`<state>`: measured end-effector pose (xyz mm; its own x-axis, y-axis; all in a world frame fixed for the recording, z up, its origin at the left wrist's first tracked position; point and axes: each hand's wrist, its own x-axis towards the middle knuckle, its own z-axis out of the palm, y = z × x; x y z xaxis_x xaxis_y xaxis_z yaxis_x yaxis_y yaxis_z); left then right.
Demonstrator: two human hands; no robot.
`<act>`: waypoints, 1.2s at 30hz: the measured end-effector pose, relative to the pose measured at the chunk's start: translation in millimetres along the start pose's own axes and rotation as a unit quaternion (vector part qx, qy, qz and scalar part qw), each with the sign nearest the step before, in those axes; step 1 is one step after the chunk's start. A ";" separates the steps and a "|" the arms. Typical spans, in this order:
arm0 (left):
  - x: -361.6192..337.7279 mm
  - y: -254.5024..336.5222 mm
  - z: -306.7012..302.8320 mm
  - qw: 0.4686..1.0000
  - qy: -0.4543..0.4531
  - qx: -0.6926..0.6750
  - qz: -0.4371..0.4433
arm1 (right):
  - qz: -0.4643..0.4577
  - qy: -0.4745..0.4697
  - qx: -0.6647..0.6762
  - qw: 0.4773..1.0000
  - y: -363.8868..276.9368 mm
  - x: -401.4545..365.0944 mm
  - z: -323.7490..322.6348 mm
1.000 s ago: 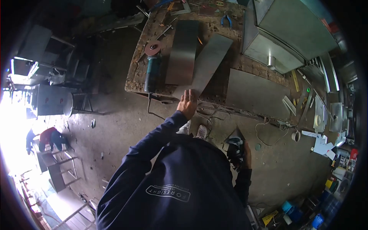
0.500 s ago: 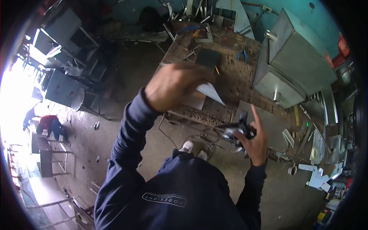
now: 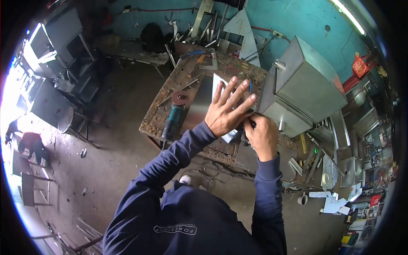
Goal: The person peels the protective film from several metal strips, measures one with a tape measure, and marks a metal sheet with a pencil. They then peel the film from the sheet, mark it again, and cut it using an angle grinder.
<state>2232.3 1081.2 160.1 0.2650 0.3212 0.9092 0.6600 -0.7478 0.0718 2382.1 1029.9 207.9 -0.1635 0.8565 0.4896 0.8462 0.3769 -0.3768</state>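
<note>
My left hand [image 3: 229, 111] is raised over the workbench [image 3: 158, 120] with its fingers spread across a pale sheet-metal strip [image 3: 219, 82]. It holds the strip up, and the strip's lower corner shows below the palm. Right beside it, my right hand [image 3: 262, 137] is closed around a dark hand tool [image 3: 249, 124] whose tip meets the strip's right edge. What kind of tool it is cannot be made out. Both hands touch at the strip.
A teal angle grinder [image 3: 172, 120] with a reddish disc and a flat metal sheet [image 3: 196, 106] lie on the bench. A large sheet-metal box [image 3: 306, 85] fills its right end. Metal offcuts and clutter [image 3: 335, 170] crowd the right. Crouching people [image 3: 29, 142] are far left.
My left hand lifted the strip off the bench and brought it up in front of me. My right hand rose from my side with the dark tool and met the strip.
</note>
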 end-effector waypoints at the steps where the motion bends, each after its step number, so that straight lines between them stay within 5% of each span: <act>1: -2.8 3.0 4.0 0.999 0.012 -0.028 -0.018 | 0.007 -0.013 -0.008 1.000 -1.1 0.0 0.0; 10: 0.7 -4.7 1.3 0.991 0.076 -0.093 0.049 | 0.017 0.009 -0.002 1.000 -4.0 -0.2 1.4; 14: 6.6 16.2 2.1 0.936 0.135 -0.257 -0.199 | 0.006 0.044 -0.029 0.999 -3.8 -0.7 6.3; 16: 12.5 14.1 3.2 0.934 0.140 -0.237 -0.226 | 0.023 0.017 -0.048 0.998 -5.7 -0.6 7.2; 19: 40.6 -0.3 -14.5 0.949 0.154 -0.183 -0.205 | 0.004 0.011 -0.033 0.999 -7.2 1.8 5.7; 22: 42.6 -25.2 -11.8 0.967 0.049 -0.213 -0.127 | -0.013 -0.003 -0.042 0.999 -10.4 3.2 2.0; 28: 37.1 -26.0 -10.2 0.960 -0.006 -0.205 -0.189 | -0.007 -0.007 -0.066 0.998 -13.1 5.8 -1.6; 36: 45.0 -18.3 -14.9 0.967 0.015 -0.208 -0.149 | -0.009 0.002 -0.043 0.999 -2.0 1.2 1.6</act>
<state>2221.6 1100.7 205.8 0.0833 0.5459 0.8337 0.3623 -0.7960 0.4849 2379.4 1030.7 207.9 -0.1773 0.8489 0.4980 0.8833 0.3604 -0.2999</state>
